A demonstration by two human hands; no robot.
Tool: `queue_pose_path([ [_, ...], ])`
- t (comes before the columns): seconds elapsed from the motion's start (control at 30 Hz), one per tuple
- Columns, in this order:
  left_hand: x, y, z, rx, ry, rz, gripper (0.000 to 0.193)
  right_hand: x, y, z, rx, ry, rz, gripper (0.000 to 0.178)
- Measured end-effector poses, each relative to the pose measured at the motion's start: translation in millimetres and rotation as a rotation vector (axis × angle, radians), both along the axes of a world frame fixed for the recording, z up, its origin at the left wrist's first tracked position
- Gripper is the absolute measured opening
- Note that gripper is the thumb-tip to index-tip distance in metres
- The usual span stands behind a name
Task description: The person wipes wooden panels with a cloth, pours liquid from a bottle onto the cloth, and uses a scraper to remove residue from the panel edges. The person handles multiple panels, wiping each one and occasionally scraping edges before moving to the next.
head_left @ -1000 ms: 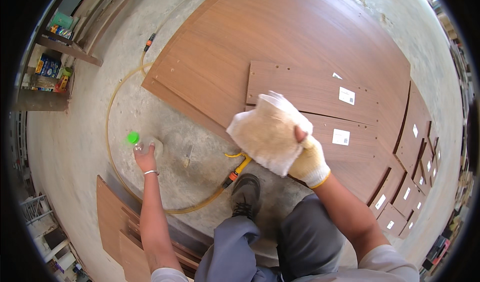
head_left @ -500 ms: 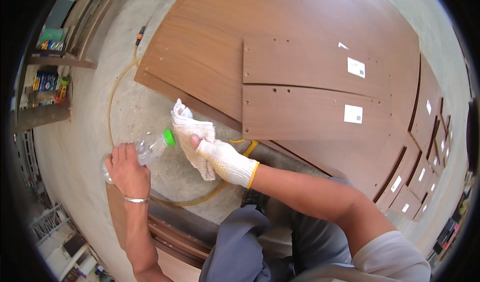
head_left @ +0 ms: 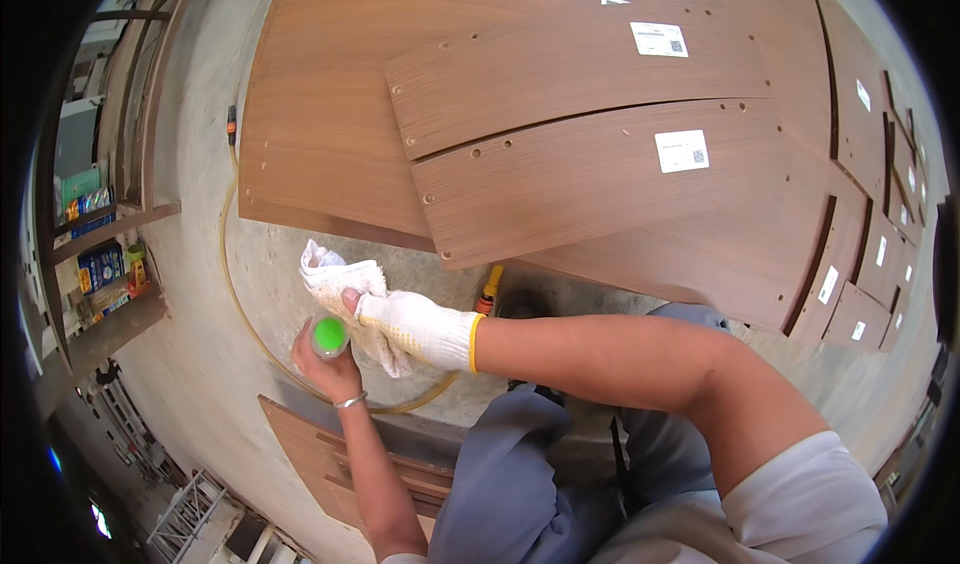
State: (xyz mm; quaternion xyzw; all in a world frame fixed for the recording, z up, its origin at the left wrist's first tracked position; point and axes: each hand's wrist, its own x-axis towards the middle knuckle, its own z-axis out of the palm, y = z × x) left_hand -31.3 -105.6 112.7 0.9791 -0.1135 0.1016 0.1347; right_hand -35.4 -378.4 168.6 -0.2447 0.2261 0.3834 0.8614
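Note:
My bare left hand (head_left: pixel 332 372), with a silver bangle at its wrist, is closed around a clear plastic bottle (head_left: pixel 330 351). The bottle's green cap (head_left: pixel 329 334) faces up toward me, and most of its body is hidden below the cap and by the fingers. Just right of it, my right hand (head_left: pixel 415 326) wears a white knit glove with a yellow cuff; its thumb tip is bare. It grips a folded, stained white cloth (head_left: pixel 342 278), whose lower end hangs beside the bottle.
Large brown wood panels (head_left: pixel 340 94) lie ahead, with two narrower drilled boards (head_left: pixel 560 189) on top. A yellow hose (head_left: pixel 237 282) curls over the concrete floor (head_left: pixel 190 254). More boards (head_left: pixel 310 464) lie at lower left, below my left arm. Shelving (head_left: pixel 115 229) with boxes stands far left.
My left hand has moved right with the bottle and tipped its cap toward me, close to the cloth. My right hand has shifted slightly left. The view has turned.

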Motion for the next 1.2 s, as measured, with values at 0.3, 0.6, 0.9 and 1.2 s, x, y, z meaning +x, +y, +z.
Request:
queue_pose_path([
  [0.3,-5.2,112.1,-106.2,-0.777,0.274,0.652,0.063,-25.9,-35.4,15.7,0.626,0.176,-0.377,0.061],
  [0.6,-74.7,-215.7,37.7,-0.471,0.377,-0.755,0.021,-9.4,-262.2,80.2,-0.495,-0.541,-0.864,0.077],
  [0.9,-23.6,-436.1,20.1,-0.026,0.082,-0.769,0.09,41.2,-186.1,22.3,-1.535,-1.885,0.724,0.043],
  [1.2,-16.5,-431.5,40.1,0.043,0.411,-0.887,0.092,83.8,-180.3,10.2,-1.386,-1.899,0.317,0.035],
])
